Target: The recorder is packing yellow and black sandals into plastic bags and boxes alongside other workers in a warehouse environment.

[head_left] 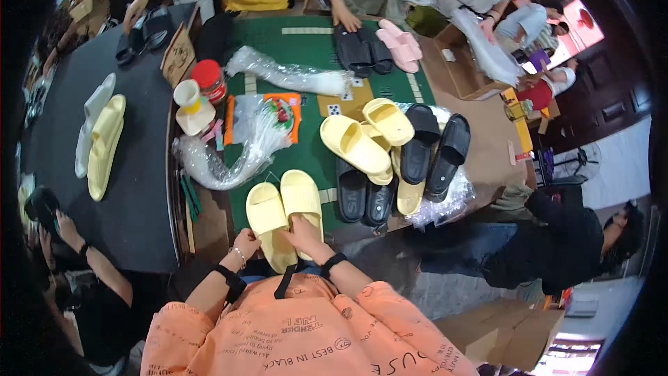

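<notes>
A pair of pale yellow slide slippers (300, 193) lies side by side at the near edge of the green table mat, toes away from me. My left hand (243, 245) has its fingers closed on the outer edge of the left slipper (266, 203), near the heel. Around the right slipper's heel, my right hand (304, 237) is closed, with the fingertips inside the footbed. A thin, pale loop arches above the two slippers. Right of them is a pile of yellow slides (355, 145) and black slides (419, 143).
Bundles of clear plastic fasteners (292, 73) lie on the mat. A red-lidded jar (208, 81) stands at left, near pliers (189, 191) with green handles. Across the table, a person in yellow touches black slides (353, 49). A cardboard box (463, 63) sits at far right.
</notes>
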`<action>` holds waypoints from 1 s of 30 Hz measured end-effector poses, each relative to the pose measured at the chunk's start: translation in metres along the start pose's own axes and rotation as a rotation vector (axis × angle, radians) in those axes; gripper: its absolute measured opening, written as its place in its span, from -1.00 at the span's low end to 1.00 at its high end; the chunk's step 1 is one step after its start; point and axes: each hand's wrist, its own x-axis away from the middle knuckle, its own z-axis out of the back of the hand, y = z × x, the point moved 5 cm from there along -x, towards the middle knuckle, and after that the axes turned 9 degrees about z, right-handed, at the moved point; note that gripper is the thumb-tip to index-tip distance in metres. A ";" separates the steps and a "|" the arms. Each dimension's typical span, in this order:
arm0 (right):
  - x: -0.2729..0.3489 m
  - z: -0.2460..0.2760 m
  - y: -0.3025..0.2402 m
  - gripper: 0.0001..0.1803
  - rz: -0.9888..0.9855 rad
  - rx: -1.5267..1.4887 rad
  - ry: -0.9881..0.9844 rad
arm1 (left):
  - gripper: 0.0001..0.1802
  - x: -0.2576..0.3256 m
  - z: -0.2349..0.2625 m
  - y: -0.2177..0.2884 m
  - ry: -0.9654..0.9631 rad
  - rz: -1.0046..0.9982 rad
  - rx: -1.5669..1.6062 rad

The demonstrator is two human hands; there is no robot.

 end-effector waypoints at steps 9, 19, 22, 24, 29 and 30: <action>0.001 0.082 -0.011 -0.91 0.185 0.241 0.421 | -0.68 0.035 0.013 0.049 -0.463 0.130 0.724; 0.032 0.367 0.092 -0.79 -0.265 0.598 0.884 | -0.79 0.013 0.038 0.050 -0.114 0.143 0.626; 0.020 0.395 0.135 -0.71 -0.401 0.599 0.799 | -0.78 0.010 0.041 0.033 -0.041 0.181 0.641; 0.010 0.385 0.175 -0.59 -0.514 0.584 0.674 | -0.78 0.013 0.039 0.029 -0.034 0.205 0.608; -0.002 0.373 0.198 -0.57 -0.585 0.663 0.650 | -0.78 0.019 0.040 0.021 -0.015 0.244 0.576; -0.007 0.374 0.206 -0.59 -0.570 0.734 0.685 | -0.79 0.021 0.039 0.025 -0.016 0.235 0.559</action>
